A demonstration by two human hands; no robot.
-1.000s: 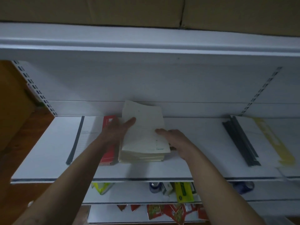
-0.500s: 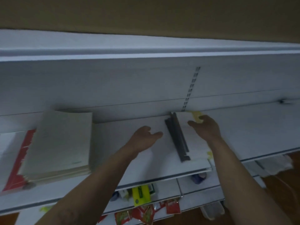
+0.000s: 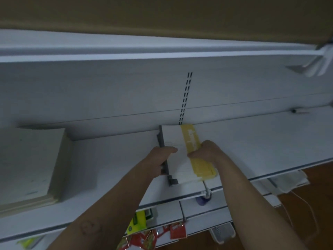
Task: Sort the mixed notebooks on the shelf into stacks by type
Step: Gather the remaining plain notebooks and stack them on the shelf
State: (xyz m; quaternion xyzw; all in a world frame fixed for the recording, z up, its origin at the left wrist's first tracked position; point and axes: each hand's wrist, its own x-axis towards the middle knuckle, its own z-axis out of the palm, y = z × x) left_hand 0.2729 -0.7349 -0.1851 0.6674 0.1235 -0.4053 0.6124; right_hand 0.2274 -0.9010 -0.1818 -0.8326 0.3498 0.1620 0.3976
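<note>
We have both hands on a stack of white notebooks [image 3: 177, 159] lying flat on the white shelf [image 3: 252, 150], its far end against the back panel under the slotted upright [image 3: 184, 98]. Our left hand [image 3: 158, 159] curls its fingers [image 3: 170, 150] closed around the dark spine edge [image 3: 163, 150] on the stack's left side, thumb lying over the top cover. Our right hand [image 3: 205, 150] closes its fingers on the right edge, over the yellow strip [image 3: 196, 154] that runs down the cover's right side. Well to the left on the same shelf sits a taller stack of cream notebooks [image 3: 32, 165], apart from both hands. Below the shelf's front lip we see red packets [image 3: 177, 231] and a green and yellow packet [image 3: 137, 222] on lower shelves.
</note>
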